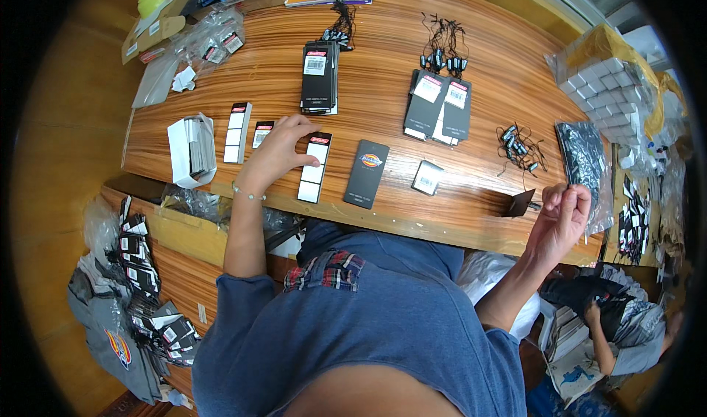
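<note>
My left hand (280, 152) reaches over the table with thumb and fingers apart. Its thumb lies at the edge of a narrow stack of black-topped labels with white panels (310, 177), and the index fingertip is near its top. Beside that hand is a small barcode label (263, 132). At the right, my right hand (561, 212) is closed in a pinch. A dark hang tag (520, 203) stands tilted against its fingers, with a small black piece between; any cord is too fine to see. Between the hands lie a black hang tag (366, 174) and a white barcode sticker stack (426, 177).
Stacked corded tags (319, 85) and two more tag piles (434, 111) lie farther back. Black cords (521, 150) lie near a dark plastic packet (584, 155). A white box of cards (193, 152) stands left. A bagged stack of small boxes (604, 85) is far right; another person (626, 328) works lower right.
</note>
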A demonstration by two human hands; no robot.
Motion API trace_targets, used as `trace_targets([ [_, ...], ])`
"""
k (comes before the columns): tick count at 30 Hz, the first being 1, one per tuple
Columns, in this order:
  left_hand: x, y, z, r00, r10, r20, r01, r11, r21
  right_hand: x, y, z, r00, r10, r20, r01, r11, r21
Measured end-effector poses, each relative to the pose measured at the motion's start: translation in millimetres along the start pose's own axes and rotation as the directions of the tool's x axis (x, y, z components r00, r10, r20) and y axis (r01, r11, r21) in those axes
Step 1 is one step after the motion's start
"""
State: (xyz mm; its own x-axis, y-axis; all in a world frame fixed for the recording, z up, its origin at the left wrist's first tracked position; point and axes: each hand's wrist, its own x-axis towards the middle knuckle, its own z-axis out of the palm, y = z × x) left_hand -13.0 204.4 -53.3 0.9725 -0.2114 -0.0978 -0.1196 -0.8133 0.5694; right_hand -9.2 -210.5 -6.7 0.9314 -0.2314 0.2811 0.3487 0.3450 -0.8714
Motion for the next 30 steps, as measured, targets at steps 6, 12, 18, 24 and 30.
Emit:
trace_targets([
  [6, -3, 14, -2, 0.99, 0.071, -0.122, -0.066, 0.997, 0.05, -6, 0, 12, 0.995, 0.099, 0.014, -0.098, 0.993, -0.06],
  [12, 7, 87, 2, 0.962, -0.057, -0.266, -0.136, 0.746, -0.652, -21, 4, 45, 0.989, 0.102, 0.109, -0.07, 0.961, -0.268],
  [18, 52, 167, 51, 0.934, 0.131, -0.332, -0.337, 0.63, -0.7, -26, 9, 64, 0.978, 0.131, 0.161, -0.055, 0.913, -0.405],
  [24, 59, 196, 62, 0.875, 0.324, -0.359, -0.482, 0.647, -0.591, -25, 1, 58, 0.989, 0.094, 0.115, -0.035, 0.9, -0.434],
  [30, 59, 194, 63, 0.861, 0.382, -0.335, -0.508, 0.66, -0.554, -27, 5, 54, 0.992, 0.075, 0.104, -0.024, 0.906, -0.423],
])
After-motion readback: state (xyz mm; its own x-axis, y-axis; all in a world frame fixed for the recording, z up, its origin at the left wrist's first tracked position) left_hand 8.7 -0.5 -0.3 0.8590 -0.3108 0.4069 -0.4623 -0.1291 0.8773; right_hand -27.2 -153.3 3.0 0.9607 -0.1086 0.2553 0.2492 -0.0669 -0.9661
